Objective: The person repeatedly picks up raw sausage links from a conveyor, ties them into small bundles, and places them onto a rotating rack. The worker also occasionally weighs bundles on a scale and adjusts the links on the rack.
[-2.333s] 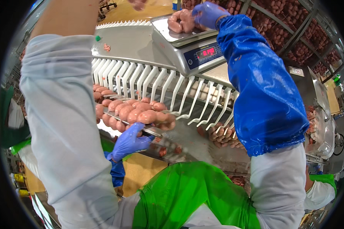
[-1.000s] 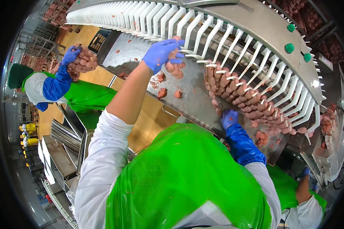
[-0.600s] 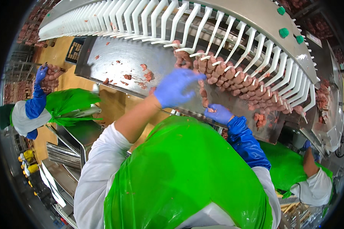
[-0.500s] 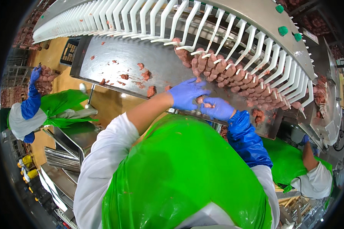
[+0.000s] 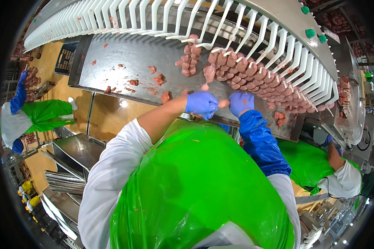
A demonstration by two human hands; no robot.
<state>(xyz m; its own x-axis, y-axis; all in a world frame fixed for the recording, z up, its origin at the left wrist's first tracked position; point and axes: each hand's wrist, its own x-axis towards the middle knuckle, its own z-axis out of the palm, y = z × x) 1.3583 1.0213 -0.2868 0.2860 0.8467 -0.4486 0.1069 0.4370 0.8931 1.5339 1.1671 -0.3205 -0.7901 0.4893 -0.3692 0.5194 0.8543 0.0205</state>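
Note:
Both my hands wear thin blue-violet gloves and meet low over the near edge of the steel tray (image 5: 124, 52). A small pink sausage (image 5: 223, 103) spans the gap between them. My left hand (image 5: 201, 103) is closed on one end, and a link (image 5: 210, 74) hangs just above it from the white hooks. Curled fingers of my right hand (image 5: 241, 103) close on the other end. Beyond my hands, linked sausages (image 5: 253, 76) hang in dense loops from the white hooks (image 5: 232, 35). A separate bunch (image 5: 190, 60) hangs to their left.
Scraps of raw meat (image 5: 158, 79) lie about the tray, with a larger clump (image 5: 279, 119) at its right. A person in a green apron (image 5: 45, 116) stands at far left, another (image 5: 311, 166) at right. A black crate (image 5: 65, 58) sits beyond the tray's left end.
My hands have drawn apart, baring the sausage between them; my left fingers, spread before, are now curled closed. The hanging loops have shifted slightly, and the person at left has moved further left.

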